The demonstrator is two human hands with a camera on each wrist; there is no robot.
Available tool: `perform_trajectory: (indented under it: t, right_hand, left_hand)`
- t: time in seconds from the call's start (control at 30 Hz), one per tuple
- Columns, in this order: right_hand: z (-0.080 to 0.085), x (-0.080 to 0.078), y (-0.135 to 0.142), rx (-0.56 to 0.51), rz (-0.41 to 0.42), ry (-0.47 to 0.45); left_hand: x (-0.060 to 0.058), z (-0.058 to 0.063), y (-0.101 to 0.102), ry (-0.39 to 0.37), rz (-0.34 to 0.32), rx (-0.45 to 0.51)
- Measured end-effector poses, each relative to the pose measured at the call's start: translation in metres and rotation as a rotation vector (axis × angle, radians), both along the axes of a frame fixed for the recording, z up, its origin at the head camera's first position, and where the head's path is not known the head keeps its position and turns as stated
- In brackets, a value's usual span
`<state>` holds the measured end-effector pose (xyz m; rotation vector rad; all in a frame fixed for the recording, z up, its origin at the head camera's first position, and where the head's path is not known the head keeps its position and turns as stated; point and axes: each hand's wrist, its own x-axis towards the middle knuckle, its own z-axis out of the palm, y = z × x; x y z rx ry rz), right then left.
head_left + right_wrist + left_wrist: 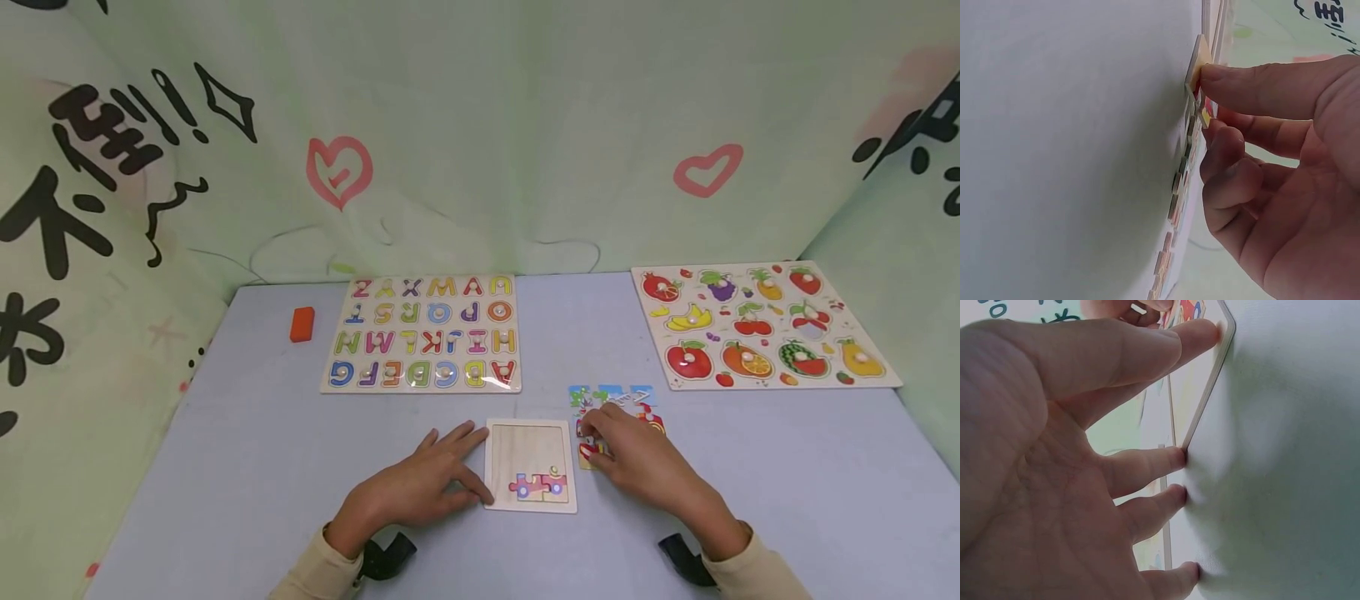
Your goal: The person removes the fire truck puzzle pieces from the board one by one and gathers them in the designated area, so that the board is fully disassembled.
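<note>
A small wooden jigsaw tray (510, 450) lies near the middle front of the table. Two joined pink vehicle pieces (538, 487) sit in its lower right. My left hand (423, 483) is spread at the tray's left side, thumb and index fingertips on its edge; the left wrist view shows the other fingertips resting on the table. Just right of the tray, my right hand (637, 458) is over a group of colourful jigsaw pieces (611, 393) and partly hides them. Between its thumb and fingers it pinches a jigsaw piece (1196, 62), tilted up in the right wrist view.
Behind the tray lies an alphabet puzzle board (422, 335). A fruit puzzle board (765, 327) occupies the back right. An orange-red block (302, 324) stands at the back left. Printed cloth (480, 142) walls in the table's back and sides.
</note>
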<state>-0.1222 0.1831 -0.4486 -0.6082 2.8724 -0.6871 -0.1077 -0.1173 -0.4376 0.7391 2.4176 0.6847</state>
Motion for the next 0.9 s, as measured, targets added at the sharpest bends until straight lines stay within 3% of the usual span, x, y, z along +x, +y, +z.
perform_trajectory:
  t: [0.9]
  right_hand:
    - [0.0010,-0.0031,0.0011,-0.004,0.029,-0.074]
  left_hand:
    - [-0.0002,-0.0005,0.0005,0.011,0.000,0.010]
